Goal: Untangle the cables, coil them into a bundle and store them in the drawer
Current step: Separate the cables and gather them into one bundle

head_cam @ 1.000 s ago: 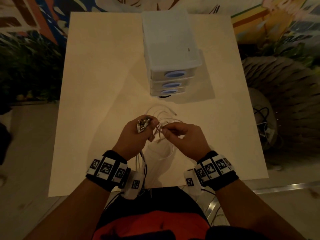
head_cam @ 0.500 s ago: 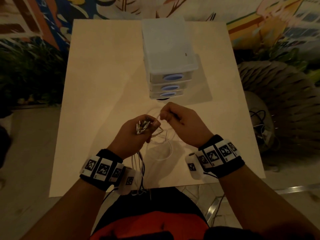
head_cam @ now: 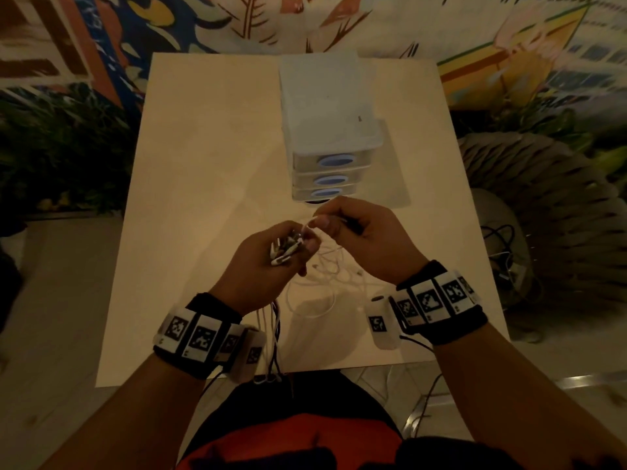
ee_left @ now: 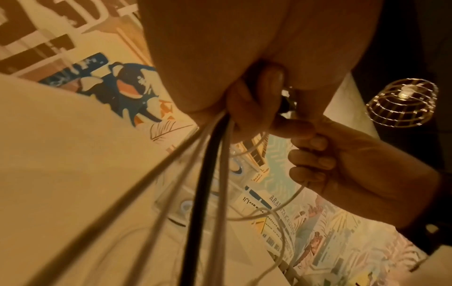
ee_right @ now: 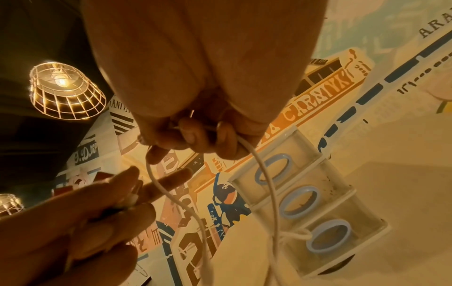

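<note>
My left hand (head_cam: 271, 262) grips a bunch of cable plugs (head_cam: 286, 249) above the near middle of the table; several white cables and one black cable (ee_left: 205, 183) hang from it toward the table's near edge. My right hand (head_cam: 353, 232), just right of it, pinches a white cable (ee_right: 264, 174) between its curled fingers, close to the plugs. Loose white cable loops (head_cam: 325, 276) lie tangled on the table under both hands. A translucent three-drawer unit (head_cam: 325, 106) with blue oval handles stands at the far middle, all drawers shut.
The beige table (head_cam: 203, 164) has bare surface to the left of the drawer unit. A ribbed brown seat (head_cam: 543, 205) and dark cords (head_cam: 505, 239) lie on the floor right of the table. Wire-cage lamps (ee_right: 63, 89) hang overhead.
My right hand went forward toward the drawers, then came back up beside the left hand's plugs, still pinching the white cable. The left hand has kept its grip and barely moved.
</note>
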The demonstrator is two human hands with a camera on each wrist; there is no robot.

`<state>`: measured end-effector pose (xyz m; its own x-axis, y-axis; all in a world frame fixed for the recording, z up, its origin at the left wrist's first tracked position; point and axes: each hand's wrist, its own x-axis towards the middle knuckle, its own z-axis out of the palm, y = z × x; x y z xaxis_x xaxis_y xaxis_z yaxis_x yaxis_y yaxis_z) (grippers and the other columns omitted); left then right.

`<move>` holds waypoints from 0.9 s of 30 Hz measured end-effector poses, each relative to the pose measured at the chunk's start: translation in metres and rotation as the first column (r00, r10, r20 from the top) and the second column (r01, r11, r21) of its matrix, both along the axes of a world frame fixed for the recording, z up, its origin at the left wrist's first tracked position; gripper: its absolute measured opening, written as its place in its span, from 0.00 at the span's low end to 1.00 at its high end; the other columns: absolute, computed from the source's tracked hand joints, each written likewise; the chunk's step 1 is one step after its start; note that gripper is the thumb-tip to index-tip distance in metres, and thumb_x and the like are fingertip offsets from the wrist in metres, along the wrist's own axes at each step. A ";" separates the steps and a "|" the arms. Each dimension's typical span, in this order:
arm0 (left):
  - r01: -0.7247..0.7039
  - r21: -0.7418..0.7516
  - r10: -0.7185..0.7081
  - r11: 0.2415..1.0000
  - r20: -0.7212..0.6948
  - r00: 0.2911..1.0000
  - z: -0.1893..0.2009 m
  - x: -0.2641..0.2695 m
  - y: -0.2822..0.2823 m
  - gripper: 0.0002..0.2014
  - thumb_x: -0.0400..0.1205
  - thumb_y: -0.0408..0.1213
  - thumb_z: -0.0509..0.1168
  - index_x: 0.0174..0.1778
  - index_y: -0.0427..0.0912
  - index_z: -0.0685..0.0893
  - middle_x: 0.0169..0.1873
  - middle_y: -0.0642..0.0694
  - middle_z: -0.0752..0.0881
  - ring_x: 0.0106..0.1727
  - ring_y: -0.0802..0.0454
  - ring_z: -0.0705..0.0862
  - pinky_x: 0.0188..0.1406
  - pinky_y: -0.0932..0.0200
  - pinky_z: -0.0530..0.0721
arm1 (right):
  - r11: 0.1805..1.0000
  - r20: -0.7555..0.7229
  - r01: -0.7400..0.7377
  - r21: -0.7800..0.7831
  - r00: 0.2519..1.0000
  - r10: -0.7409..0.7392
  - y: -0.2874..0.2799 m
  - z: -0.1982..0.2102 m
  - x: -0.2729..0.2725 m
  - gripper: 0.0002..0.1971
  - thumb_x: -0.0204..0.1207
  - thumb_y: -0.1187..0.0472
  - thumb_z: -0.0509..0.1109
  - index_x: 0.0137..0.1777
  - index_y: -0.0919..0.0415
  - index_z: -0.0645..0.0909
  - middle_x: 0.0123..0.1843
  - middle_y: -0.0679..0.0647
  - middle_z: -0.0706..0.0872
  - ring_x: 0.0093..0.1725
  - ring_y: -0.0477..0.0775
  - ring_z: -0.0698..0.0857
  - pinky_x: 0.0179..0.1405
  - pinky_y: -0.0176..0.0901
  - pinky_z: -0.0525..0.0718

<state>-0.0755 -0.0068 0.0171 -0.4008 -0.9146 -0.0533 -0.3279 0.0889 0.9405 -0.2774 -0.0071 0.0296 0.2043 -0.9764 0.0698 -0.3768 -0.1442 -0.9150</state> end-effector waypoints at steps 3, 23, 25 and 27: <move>-0.106 -0.071 0.105 0.992 -0.016 0.994 0.004 0.004 -0.003 0.12 0.87 0.47 0.64 0.44 0.44 0.83 0.28 0.49 0.86 0.27 0.60 0.82 0.34 0.62 0.78 | 0.999 -0.079 0.027 0.039 0.997 -0.024 -0.005 -0.010 -0.013 0.06 0.83 0.52 0.73 0.51 0.53 0.87 0.38 0.39 0.87 0.40 0.40 0.85 0.42 0.35 0.81; -0.445 -0.243 0.409 0.862 -0.184 0.894 0.040 0.028 -0.007 0.17 0.90 0.49 0.60 0.41 0.40 0.78 0.27 0.45 0.80 0.25 0.55 0.75 0.29 0.58 0.72 | 0.992 -0.450 0.118 0.046 0.889 -0.085 -0.019 -0.065 -0.047 0.17 0.82 0.40 0.64 0.50 0.49 0.90 0.48 0.47 0.91 0.48 0.50 0.87 0.55 0.52 0.83; -0.411 -0.295 0.417 0.863 -0.044 0.908 0.037 0.027 -0.007 0.18 0.88 0.50 0.62 0.41 0.39 0.78 0.27 0.46 0.81 0.28 0.56 0.79 0.33 0.65 0.74 | 0.986 -0.359 0.154 -0.057 0.919 -0.164 -0.020 -0.048 -0.041 0.15 0.83 0.42 0.66 0.50 0.48 0.91 0.46 0.44 0.92 0.47 0.45 0.88 0.52 0.45 0.83; -0.365 -0.319 0.410 0.875 0.086 0.908 0.033 0.024 -0.008 0.17 0.84 0.52 0.66 0.41 0.41 0.76 0.28 0.47 0.80 0.32 0.54 0.80 0.34 0.70 0.73 | 0.982 -0.273 0.163 -0.096 0.945 -0.183 -0.023 -0.028 -0.033 0.11 0.84 0.47 0.69 0.47 0.48 0.89 0.42 0.42 0.92 0.44 0.42 0.88 0.47 0.39 0.83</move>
<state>-0.0517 -0.0150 0.0506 -0.0189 -0.9782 0.2070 -0.5242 0.1860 0.8311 -0.3104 -0.0304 0.0015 0.0541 -0.9930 0.1046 -0.6404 -0.1149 -0.7594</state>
